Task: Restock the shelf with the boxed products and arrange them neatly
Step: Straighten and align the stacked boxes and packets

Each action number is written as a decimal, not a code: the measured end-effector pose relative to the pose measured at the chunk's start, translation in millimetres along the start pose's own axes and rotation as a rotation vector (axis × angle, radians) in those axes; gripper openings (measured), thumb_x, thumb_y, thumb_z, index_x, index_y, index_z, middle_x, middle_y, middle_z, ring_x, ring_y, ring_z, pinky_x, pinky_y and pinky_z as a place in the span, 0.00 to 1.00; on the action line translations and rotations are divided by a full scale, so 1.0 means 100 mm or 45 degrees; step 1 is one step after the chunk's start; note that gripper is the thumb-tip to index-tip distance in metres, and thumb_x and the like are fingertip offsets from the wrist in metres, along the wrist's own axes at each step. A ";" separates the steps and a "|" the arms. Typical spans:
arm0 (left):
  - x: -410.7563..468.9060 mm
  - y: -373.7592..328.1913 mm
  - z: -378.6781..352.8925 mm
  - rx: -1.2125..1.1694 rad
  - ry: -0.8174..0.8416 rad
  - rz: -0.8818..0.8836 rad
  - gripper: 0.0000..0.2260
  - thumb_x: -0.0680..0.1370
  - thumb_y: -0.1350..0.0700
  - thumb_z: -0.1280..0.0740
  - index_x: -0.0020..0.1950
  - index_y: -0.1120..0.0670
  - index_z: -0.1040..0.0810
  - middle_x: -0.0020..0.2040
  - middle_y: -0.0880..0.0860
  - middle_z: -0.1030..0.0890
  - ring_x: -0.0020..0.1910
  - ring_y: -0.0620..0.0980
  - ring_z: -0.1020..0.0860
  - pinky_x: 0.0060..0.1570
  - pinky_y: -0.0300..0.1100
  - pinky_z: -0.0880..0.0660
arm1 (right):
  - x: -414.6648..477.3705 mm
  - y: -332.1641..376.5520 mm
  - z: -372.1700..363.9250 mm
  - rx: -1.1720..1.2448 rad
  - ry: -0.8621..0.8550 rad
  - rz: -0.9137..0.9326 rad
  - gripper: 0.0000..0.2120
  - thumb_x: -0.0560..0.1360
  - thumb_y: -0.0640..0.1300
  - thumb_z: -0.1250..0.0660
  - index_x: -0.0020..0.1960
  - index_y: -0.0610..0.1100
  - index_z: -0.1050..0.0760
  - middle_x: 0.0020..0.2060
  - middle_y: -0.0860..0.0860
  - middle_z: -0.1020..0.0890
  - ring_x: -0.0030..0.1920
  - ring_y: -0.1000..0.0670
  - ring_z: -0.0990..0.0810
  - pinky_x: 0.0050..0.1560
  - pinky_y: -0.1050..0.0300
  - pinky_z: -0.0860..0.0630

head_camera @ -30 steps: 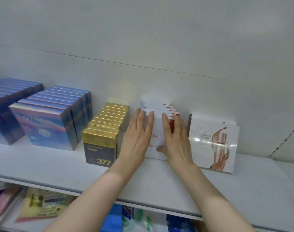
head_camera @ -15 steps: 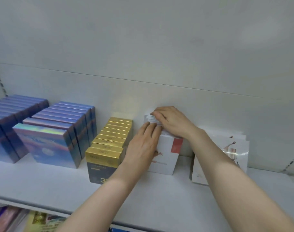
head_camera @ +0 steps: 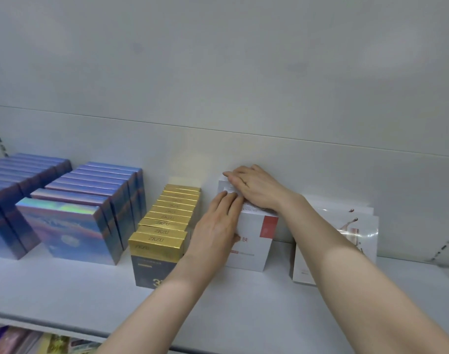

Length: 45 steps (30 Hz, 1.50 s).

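Note:
A row of white boxes with a red patch (head_camera: 254, 241) stands on the white shelf (head_camera: 90, 297), running back to the wall. My left hand (head_camera: 218, 226) lies flat with straight fingers against the front box's face and left side. My right hand (head_camera: 254, 190) rests palm-down on the tops of the boxes near the back, fingers extended. The rear boxes of this row are mostly hidden under my hands.
Left of the white row stands a row of gold-topped boxes (head_camera: 164, 226), then two rows of iridescent blue boxes (head_camera: 90, 208). White boxes with a splash picture (head_camera: 351, 233) stand to the right, partly behind my right forearm. A lower shelf shows packets (head_camera: 54, 344).
My right hand moved from the front box's face up onto the tops at the back of the row. My left hand stayed on the front box. The view shifted downward and closer.

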<state>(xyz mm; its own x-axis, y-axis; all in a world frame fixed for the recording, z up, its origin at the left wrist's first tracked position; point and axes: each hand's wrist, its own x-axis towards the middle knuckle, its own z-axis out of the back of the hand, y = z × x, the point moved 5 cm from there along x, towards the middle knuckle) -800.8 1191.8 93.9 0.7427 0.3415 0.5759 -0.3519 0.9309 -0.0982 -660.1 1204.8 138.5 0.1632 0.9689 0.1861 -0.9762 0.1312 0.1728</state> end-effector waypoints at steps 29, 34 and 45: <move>0.53 0.31 -0.19 -0.476 0.656 0.357 0.59 0.61 0.48 0.19 0.78 0.54 0.57 0.73 0.50 0.38 0.68 0.51 0.32 0.61 0.41 0.30 | -1.24 -0.25 -0.27 0.814 -0.241 -0.385 0.37 0.74 0.53 0.28 0.72 0.73 0.47 0.64 0.73 0.29 0.62 0.69 0.28 0.61 0.68 0.29; 0.44 0.22 -0.08 -0.242 0.552 0.212 0.57 0.64 0.47 0.21 0.79 0.55 0.57 0.79 0.52 0.53 0.77 0.51 0.48 0.71 0.42 0.43 | -1.06 -0.26 -0.11 0.672 -0.234 -0.355 0.33 0.69 0.62 0.26 0.67 0.71 0.40 0.65 0.69 0.31 0.63 0.68 0.30 0.62 0.66 0.30; 0.18 0.04 -0.04 0.168 0.279 -0.022 0.44 0.69 0.55 0.24 0.76 0.56 0.47 0.77 0.56 0.44 0.77 0.55 0.46 0.69 0.44 0.35 | -1.18 -0.03 -0.33 0.015 -0.373 -0.255 0.43 0.71 0.48 0.24 0.78 0.45 0.45 0.78 0.47 0.46 0.78 0.48 0.49 0.74 0.58 0.49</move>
<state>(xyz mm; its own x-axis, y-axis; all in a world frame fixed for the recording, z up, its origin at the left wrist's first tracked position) -786.8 1202.4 100.7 0.8499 0.3590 0.3857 -0.3986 0.9168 0.0252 -680.8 1097.5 83.7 0.3871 0.8227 0.4163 -0.9191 0.3084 0.2451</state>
